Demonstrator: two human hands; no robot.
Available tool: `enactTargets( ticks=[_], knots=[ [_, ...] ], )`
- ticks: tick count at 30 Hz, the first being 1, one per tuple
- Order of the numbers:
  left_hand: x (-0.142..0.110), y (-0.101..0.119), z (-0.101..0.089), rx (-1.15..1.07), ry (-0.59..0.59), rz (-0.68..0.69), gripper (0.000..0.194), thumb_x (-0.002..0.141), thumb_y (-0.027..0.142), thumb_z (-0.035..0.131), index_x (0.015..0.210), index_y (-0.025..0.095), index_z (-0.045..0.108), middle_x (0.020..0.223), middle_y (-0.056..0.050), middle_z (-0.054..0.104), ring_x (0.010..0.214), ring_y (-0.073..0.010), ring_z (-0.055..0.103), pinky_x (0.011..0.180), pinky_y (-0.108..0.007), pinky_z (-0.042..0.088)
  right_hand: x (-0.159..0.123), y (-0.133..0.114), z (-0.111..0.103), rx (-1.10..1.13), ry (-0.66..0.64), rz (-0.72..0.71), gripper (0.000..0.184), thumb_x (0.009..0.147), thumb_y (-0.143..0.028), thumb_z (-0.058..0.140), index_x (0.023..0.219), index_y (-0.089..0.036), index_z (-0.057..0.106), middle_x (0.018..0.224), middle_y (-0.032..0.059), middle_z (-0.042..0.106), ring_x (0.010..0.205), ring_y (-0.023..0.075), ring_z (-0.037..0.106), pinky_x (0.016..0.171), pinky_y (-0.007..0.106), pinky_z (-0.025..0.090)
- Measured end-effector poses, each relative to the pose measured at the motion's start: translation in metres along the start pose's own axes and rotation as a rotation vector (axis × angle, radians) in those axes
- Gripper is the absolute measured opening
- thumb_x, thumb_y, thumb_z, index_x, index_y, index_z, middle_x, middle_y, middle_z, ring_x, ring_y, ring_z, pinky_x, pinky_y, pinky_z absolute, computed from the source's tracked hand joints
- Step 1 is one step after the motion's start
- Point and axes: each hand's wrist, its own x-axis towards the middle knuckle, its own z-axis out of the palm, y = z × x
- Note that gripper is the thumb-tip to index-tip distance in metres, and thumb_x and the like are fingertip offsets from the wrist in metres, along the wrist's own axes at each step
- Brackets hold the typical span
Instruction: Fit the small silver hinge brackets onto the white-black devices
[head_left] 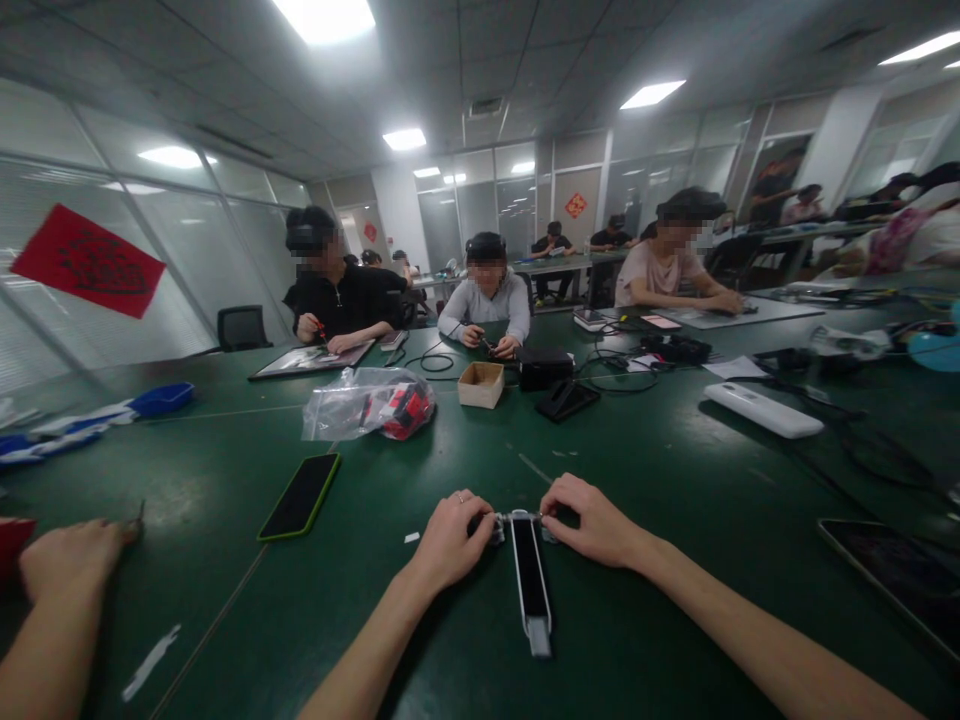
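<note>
Directly before me lies a long narrow device (531, 570) with a black face, a pale rim and a grey block at its near end. My left hand (454, 545) is beside its far end on the left, thumb and fingers pinched at a small greyish part. On the opposite side, my right hand (589, 520) pinches at the same end, its fingertips close to another small greyish piece. The fingers partly hide both small parts, so I cannot make out what they are. A small white scrap (412, 538) lies left of my left hand.
A green-edged phone (300, 497), a clear bag with red items (371, 405), a small open box (481, 385) and a white oblong device (763, 410) lie on the green table (360, 600). Another person's hand (71, 555) is at left; a dark tablet (892, 570) lies right. Several people sit beyond.
</note>
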Motion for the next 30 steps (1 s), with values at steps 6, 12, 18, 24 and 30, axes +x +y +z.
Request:
enactTargets(
  ticks=[6,12,18,24,30],
  knots=[
    [-0.0011,0.0043,-0.0025,-0.038,0.041,0.032,0.019,0.086,0.020,0.045,0.082,0.019,0.063,0.085,-0.004,0.062,0.081,-0.0177,0.056,0.073,-0.029,0.040,0.0008,0.0005,0.0010,-0.008,-0.003,0.006,0.012,0.084,-0.028,0.052,0.082,-0.019,0.060,0.083,0.0032,0.059,0.079,0.0167,0.051,0.071,0.033,0.045],
    [-0.0013,0.0026,0.0004,0.007,0.029,0.014,0.021,0.088,0.024,0.043,0.086,0.019,0.063,0.088,-0.006,0.062,0.081,-0.0181,0.055,0.073,-0.030,0.040,0.0009,-0.0011,-0.0001,-0.022,-0.003,-0.005,0.009,0.083,-0.025,0.054,0.081,-0.019,0.060,0.083,0.0030,0.060,0.079,0.0163,0.052,0.072,0.033,0.044],
    [-0.0007,0.0028,-0.0008,0.075,-0.025,0.042,0.022,0.089,0.026,0.042,0.086,0.018,0.063,0.088,-0.006,0.062,0.083,-0.0188,0.055,0.074,-0.031,0.039,0.0006,-0.0005,-0.0002,-0.018,-0.004,-0.005,0.012,0.084,-0.027,0.052,0.083,-0.019,0.060,0.083,0.0036,0.060,0.079,0.0170,0.052,0.072,0.034,0.045],
    [-0.0026,0.0059,-0.0016,0.065,-0.007,0.023,0.016,0.084,0.027,0.049,0.089,0.019,0.062,0.089,-0.005,0.061,0.081,-0.0184,0.055,0.073,-0.030,0.039,0.0006,-0.0014,-0.0002,-0.021,0.003,-0.013,0.011,0.083,-0.027,0.052,0.081,-0.019,0.060,0.082,0.0038,0.060,0.079,0.0174,0.052,0.073,0.035,0.044],
    [-0.0032,0.0070,-0.0019,0.099,-0.007,0.050,0.019,0.086,0.026,0.045,0.086,0.019,0.063,0.087,-0.006,0.062,0.082,-0.0191,0.055,0.072,-0.031,0.039,0.0004,0.0007,0.0012,-0.019,0.001,-0.009,0.012,0.083,-0.027,0.052,0.082,-0.019,0.060,0.083,0.0034,0.060,0.079,0.0170,0.052,0.073,0.034,0.044]
  ],
)
